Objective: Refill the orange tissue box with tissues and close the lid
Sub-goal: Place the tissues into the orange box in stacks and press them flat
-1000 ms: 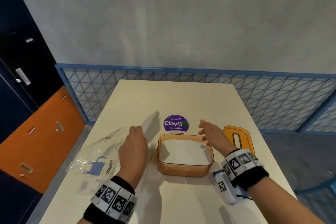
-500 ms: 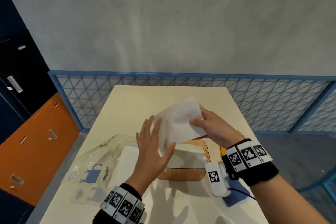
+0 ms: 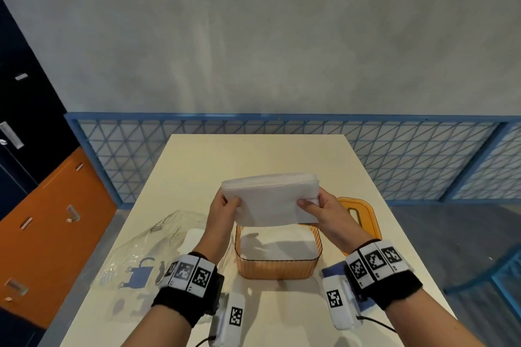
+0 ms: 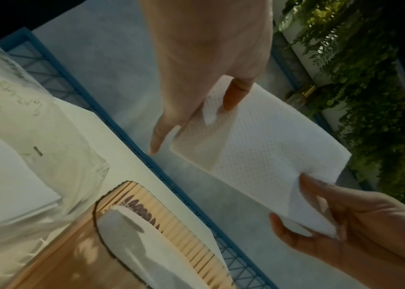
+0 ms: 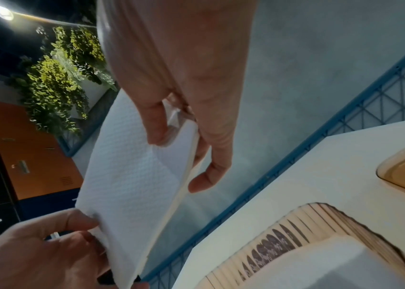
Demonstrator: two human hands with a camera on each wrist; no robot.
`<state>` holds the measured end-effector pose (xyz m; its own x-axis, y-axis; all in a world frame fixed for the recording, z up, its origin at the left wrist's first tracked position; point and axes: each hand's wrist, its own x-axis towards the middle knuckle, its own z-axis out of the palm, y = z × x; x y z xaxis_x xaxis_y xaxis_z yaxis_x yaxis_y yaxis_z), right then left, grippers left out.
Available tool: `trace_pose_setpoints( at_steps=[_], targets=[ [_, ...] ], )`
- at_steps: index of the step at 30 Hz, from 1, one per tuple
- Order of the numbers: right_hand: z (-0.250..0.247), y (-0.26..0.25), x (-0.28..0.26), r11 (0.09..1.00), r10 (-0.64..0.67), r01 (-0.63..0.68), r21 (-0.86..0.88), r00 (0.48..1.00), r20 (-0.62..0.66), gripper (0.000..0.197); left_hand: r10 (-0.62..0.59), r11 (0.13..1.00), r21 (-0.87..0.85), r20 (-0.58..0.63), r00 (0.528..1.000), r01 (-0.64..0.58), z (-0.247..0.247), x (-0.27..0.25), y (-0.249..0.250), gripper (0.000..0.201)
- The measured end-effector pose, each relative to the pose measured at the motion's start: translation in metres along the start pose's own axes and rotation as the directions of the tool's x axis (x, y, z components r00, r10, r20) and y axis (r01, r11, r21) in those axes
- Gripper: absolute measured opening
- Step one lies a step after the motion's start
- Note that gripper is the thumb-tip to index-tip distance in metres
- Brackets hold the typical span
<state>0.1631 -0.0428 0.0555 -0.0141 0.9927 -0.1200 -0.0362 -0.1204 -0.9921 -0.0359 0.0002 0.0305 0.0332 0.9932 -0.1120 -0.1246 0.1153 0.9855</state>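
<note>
A white stack of tissues (image 3: 272, 200) hangs level above the far rim of the orange tissue box (image 3: 277, 267), which stands with its top off on the table. My left hand (image 3: 224, 207) pinches the stack's left end and my right hand (image 3: 317, 210) pinches its right end. In the left wrist view the tissues (image 4: 265, 156) sit between the left hand (image 4: 211, 82) and the right hand (image 4: 332, 211). The right wrist view shows the stack (image 5: 132, 176) edge-on. The orange lid (image 3: 358, 214) lies flat to the right of the box, partly behind my right hand.
A clear plastic tissue wrapper (image 3: 146, 256) lies crumpled left of the box with a white pack inside. A blue mesh railing (image 3: 394, 160) runs behind the cream table (image 3: 253, 155). Orange and dark cabinets (image 3: 50, 220) stand at the left.
The tissue stack came out of the wrapper on the left and now sits level above the box, held at both ends. My left hand went from flat against it to pinching it.
</note>
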Motion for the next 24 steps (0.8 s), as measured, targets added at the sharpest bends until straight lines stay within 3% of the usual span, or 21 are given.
trace_pose_setpoints(
  at_steps=[2, 4, 6, 10, 12, 16, 19, 24],
  targets=[
    [-0.001, 0.007, 0.002, 1.000, 0.021, -0.022, -0.017, 0.999, -0.023, 0.025, 0.042, 0.996, 0.084, -0.042, 0.998, -0.038, 0.002, -0.002, -0.002, 0.029],
    [-0.001, 0.016, 0.005, 0.978, 0.002, -0.027, -0.204, 0.992, -0.124, 0.033, 0.091, 0.986, 0.144, -0.074, 0.993, -0.080, 0.006, -0.003, -0.003, 0.026],
    [-0.002, 0.023, 0.009, 0.928, -0.088, -0.004, -0.373, 0.970, -0.228, 0.054, 0.131, 0.977, 0.178, -0.065, 0.989, -0.117, 0.008, -0.005, -0.004, 0.024],
    [-0.008, 0.028, 0.014, 0.969, -0.056, 0.025, -0.246, 0.991, -0.120, 0.088, 0.154, 0.966, 0.213, -0.028, 0.988, -0.145, 0.012, -0.004, -0.008, 0.024],
    [-0.013, 0.027, 0.017, 0.976, -0.020, 0.007, -0.219, 0.998, -0.057, 0.081, 0.161, 0.961, 0.231, -0.022, 0.987, -0.152, 0.014, -0.003, -0.008, 0.020],
    [-0.014, 0.027, 0.020, 0.961, -0.022, 0.005, -0.276, 0.998, -0.059, 0.035, 0.181, 0.955, 0.242, -0.020, 0.983, -0.171, 0.015, -0.001, -0.010, 0.013],
    [-0.017, 0.040, 0.019, 0.974, 0.038, -0.060, -0.217, 0.994, -0.105, 0.030, 0.105, 0.963, 0.253, -0.025, 0.994, -0.095, 0.013, -0.004, -0.023, 0.018],
    [-0.014, 0.066, 0.016, 0.950, 0.107, -0.147, -0.275, 0.982, -0.156, 0.031, -0.063, 0.926, 0.372, -0.001, 0.998, 0.059, 0.009, -0.010, -0.064, 0.025]
  ],
)
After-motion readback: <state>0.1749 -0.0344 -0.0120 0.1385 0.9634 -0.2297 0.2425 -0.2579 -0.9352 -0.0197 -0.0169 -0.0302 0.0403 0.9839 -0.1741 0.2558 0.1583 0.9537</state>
